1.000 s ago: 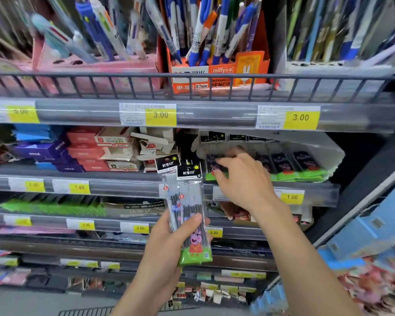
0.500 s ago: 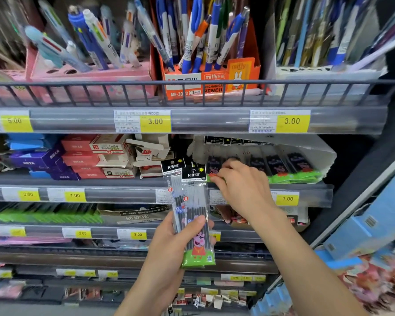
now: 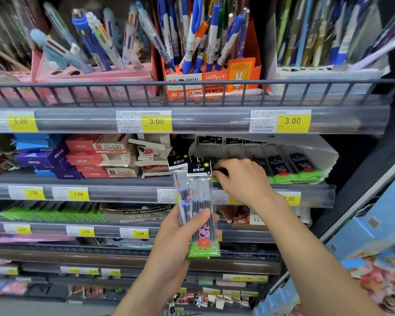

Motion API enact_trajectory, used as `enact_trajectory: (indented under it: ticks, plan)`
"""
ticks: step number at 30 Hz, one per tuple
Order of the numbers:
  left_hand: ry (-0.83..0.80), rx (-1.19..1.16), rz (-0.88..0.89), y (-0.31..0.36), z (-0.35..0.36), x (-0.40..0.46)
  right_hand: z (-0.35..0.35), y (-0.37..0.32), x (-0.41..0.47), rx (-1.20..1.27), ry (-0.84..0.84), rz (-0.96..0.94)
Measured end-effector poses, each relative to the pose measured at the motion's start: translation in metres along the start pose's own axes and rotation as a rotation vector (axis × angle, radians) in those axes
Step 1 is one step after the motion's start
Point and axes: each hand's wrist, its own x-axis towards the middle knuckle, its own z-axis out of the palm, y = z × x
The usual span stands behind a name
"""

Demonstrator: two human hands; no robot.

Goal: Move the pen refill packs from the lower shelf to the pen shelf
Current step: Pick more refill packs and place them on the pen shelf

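My left hand [image 3: 176,238] grips two pen refill packs [image 3: 197,213] upright, clear sleeves with black headers and a green cartoon-pig foot. My right hand [image 3: 242,181] reaches into a white display box [image 3: 328,160] on the lower shelf [image 3: 123,195], its fingers curled and pinching the green end of another refill pack [image 3: 217,177]. More refill packs [image 3: 292,169] lie in a row inside that box to the right of my hand. Above, the pen shelf [image 3: 214,120] carries an orange pencil box [image 3: 212,83], a pink pen box [image 3: 96,80] and a white pen box [image 3: 328,74].
Red, blue and purple small cartons [image 3: 78,156] fill the left part of the lower shelf, with torn white cartons [image 3: 151,153] beside them. A wire rail [image 3: 192,92] fronts the pen shelf. Green packs [image 3: 50,213] lie one shelf down. Blue boxes [image 3: 374,224] stand at the right.
My right hand has curled down and closed its fingertips on a pack's green end at the box's left. My left hand keeps the two packs steady; the view has tilted up slightly.
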Motion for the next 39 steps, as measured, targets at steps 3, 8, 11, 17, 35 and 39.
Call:
enact_trajectory:
  ticks: [3,8,11,17,35,39]
  plan:
    - [-0.016,0.009,-0.005,0.002,0.003,0.003,-0.004,0.0,-0.007,0.053,0.064,0.041]
    - [-0.052,-0.01,0.0,0.009,0.012,0.012,-0.02,-0.014,-0.057,0.79,0.148,0.239]
    - [-0.089,-0.067,-0.046,0.011,0.018,0.019,-0.015,-0.03,-0.097,1.058,-0.083,0.311]
    - [-0.16,-0.186,-0.071,0.001,0.023,0.024,-0.012,-0.027,-0.115,1.062,0.025,0.411]
    - [-0.161,0.052,-0.061,-0.004,0.011,0.028,-0.018,-0.014,-0.126,1.3,-0.022,0.504]
    - [-0.091,-0.01,-0.03,-0.004,0.006,0.027,-0.019,0.001,-0.108,1.316,0.21,0.632]
